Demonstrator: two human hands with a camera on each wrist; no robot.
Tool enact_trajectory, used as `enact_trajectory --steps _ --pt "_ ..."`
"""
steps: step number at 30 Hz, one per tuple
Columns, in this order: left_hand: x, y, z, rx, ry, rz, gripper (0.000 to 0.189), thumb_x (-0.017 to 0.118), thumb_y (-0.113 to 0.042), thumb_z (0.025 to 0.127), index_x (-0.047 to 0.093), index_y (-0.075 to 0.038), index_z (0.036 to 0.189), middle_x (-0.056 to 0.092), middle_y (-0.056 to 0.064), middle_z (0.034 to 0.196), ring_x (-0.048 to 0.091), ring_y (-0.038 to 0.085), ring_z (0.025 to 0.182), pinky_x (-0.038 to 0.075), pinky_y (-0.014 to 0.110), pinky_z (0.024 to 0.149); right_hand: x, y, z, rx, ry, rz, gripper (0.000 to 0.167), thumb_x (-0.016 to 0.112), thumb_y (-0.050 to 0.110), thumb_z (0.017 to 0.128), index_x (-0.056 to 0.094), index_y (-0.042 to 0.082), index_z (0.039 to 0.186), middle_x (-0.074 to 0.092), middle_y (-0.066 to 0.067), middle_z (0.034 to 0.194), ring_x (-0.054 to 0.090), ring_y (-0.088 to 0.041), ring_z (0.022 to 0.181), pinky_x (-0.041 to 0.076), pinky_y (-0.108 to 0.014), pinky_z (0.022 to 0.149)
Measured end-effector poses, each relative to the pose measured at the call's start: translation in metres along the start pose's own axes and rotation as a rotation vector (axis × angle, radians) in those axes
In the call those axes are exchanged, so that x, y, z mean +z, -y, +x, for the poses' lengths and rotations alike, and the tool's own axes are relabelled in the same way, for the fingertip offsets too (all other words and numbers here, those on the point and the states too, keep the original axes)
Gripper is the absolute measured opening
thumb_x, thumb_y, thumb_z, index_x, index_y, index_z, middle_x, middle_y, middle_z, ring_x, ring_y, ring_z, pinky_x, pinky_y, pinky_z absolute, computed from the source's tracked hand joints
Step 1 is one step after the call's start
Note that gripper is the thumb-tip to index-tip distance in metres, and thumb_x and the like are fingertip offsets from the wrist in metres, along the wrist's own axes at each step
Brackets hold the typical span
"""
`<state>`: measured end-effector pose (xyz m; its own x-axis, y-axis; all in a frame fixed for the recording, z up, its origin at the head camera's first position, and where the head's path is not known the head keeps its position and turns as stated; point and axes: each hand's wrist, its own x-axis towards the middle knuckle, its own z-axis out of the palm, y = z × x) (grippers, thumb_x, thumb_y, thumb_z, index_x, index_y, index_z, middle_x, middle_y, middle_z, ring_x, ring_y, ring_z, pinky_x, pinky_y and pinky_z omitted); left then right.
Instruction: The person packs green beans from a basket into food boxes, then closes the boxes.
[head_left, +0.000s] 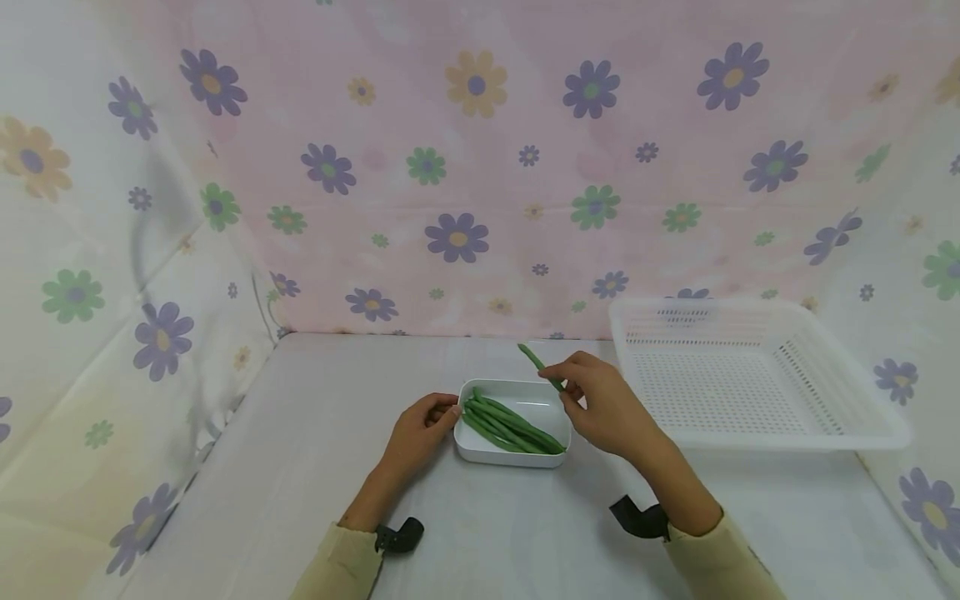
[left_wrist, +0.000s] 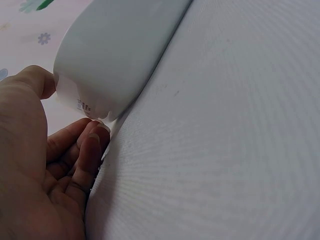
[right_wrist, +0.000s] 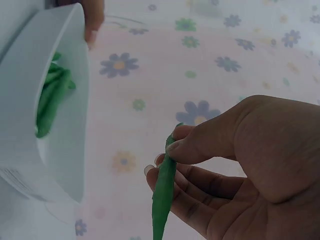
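Note:
A white rectangular dish (head_left: 480,457) stands on the table with several green beans (head_left: 512,427) lying lengthwise in it. At its left end is my left hand (head_left: 418,432); in the left wrist view the thumb rests at the rim and the curled fingers (left_wrist: 89,152) touch low on the outer wall, gripping that corner. Above the dish's right end, my right hand (head_left: 606,407) pinches one green bean (right_wrist: 162,200) between thumb and fingers. This bean slants up to the left in the head view, apart from the dish.
A white perforated plastic basket (head_left: 780,440) stands to the right, close beyond my right hand. The table (head_left: 330,417) has a pale cloth cover. Flower-patterned curtains (head_left: 390,150) hang at the back and both sides.

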<state>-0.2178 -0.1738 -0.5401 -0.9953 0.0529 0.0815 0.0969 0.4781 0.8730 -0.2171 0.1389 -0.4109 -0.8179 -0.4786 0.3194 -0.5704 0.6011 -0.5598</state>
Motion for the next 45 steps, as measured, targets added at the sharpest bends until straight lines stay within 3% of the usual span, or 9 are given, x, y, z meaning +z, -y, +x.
enact_trajectory --steps 13,22,26,33,45 --pt "0.0 -0.002 0.0 -0.007 -0.001 0.002 0.034 0.07 -0.037 0.104 0.073 -0.014 0.129 0.072 -0.003 0.106 0.063 0.011 0.091 0.052 0.027 0.081 0.046 0.001 0.003 -0.054 0.107 0.009 0.039 0.059 -0.013 0.096 0.077 0.008 0.124 0.069 -0.005 0.11 0.059 -0.011 0.084 0.053 -0.026 0.073" --pt "0.0 0.003 -0.001 -0.012 -0.011 0.017 0.033 0.07 -0.039 0.104 0.073 -0.016 0.128 0.071 -0.004 0.105 0.062 0.011 0.092 0.052 0.028 0.081 0.073 -0.006 0.007 -0.055 0.118 -0.048 0.036 0.06 -0.013 0.096 0.078 0.004 0.122 0.069 -0.009 0.11 0.064 -0.024 0.103 0.056 -0.041 0.088" --pt "0.0 0.004 0.0 -0.014 -0.012 0.021 0.034 0.07 -0.039 0.104 0.073 -0.016 0.128 0.071 -0.004 0.106 0.063 0.011 0.092 0.052 0.028 0.082 0.078 -0.007 0.008 -0.049 0.128 -0.077 0.037 0.061 -0.014 0.095 0.078 0.004 0.122 0.069 -0.01 0.111 0.063 -0.03 0.106 0.055 -0.048 0.093" --pt "0.0 0.001 0.0 0.004 -0.005 0.016 0.035 0.069 -0.039 0.104 0.073 -0.014 0.129 0.072 -0.003 0.107 0.063 0.011 0.092 0.052 0.027 0.082 0.082 -0.009 0.009 -0.029 0.139 -0.091 0.035 0.065 -0.013 0.095 0.078 0.004 0.122 0.069 -0.01 0.111 0.063 -0.022 0.1 0.057 -0.041 0.086" --pt "0.0 -0.002 0.0 0.011 -0.005 0.014 0.034 0.069 -0.037 0.105 0.073 -0.013 0.129 0.072 -0.003 0.106 0.063 0.011 0.091 0.052 0.027 0.08 0.089 -0.014 0.014 -0.032 0.127 -0.099 0.031 0.067 -0.013 0.092 0.079 0.003 0.116 0.071 -0.012 0.107 0.065 -0.023 0.096 0.057 -0.042 0.084"
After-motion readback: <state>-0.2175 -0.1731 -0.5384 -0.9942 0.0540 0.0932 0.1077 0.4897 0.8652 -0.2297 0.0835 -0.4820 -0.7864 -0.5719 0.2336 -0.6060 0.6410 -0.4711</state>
